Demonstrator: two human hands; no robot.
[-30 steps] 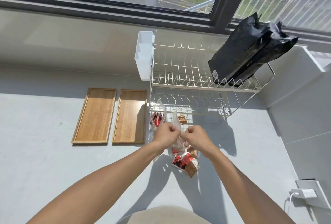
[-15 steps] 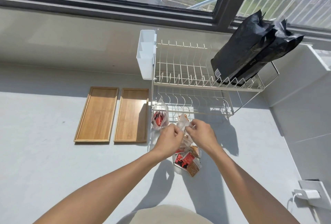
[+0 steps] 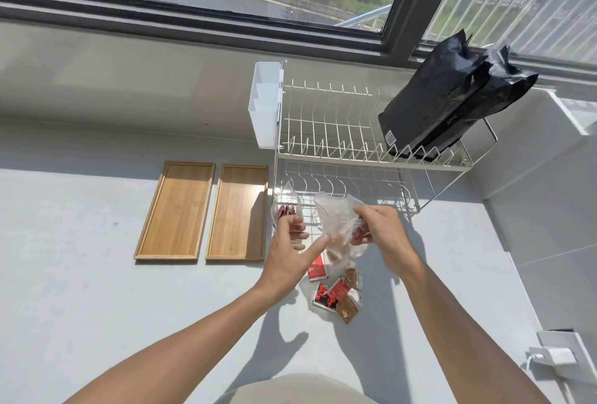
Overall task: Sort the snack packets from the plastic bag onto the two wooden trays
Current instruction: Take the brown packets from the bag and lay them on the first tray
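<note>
Pale grey table (image 3: 80,274) under a wide dark-framed window (image 3: 226,29), strong sun, hard shadows. Right hand (image 3: 379,229) pinches the crumpled clear plastic bag (image 3: 339,226) near its top edge, bag lifted off the table and hanging down; contents blurred, something brown shows through, cannot tell how many packets remain inside. Left hand (image 3: 290,250) is loosely spread just left of the bag, thumb out toward it, holding nothing that can be made out; its fingers partly cover a second small clear bag with red packets (image 3: 284,210), standing beside the rack leg. Loose red and brown snack packets (image 3: 336,294) lie in a small overlapping heap on the table right under the held bag, pointing different ways, print unreadable. Two rectangular wooden trays (image 3: 176,213) (image 3: 239,213) lie side by side left of the hands, long axes running away from the person, narrow gap between them, nothing on either. White wire two-tier dish rack (image 3: 342,132) stands behind the hands, white plastic cutlery holder (image 3: 265,106) hung on its left end, two black foil pouches (image 3: 452,93) leaning on the upper tier at right. White wall socket with plugged charger (image 3: 555,355) sits at bottom right, cut off by the frame edge. Both forearms cross the lower frame; beige clothing (image 3: 300,389) at the bottom edge
</note>
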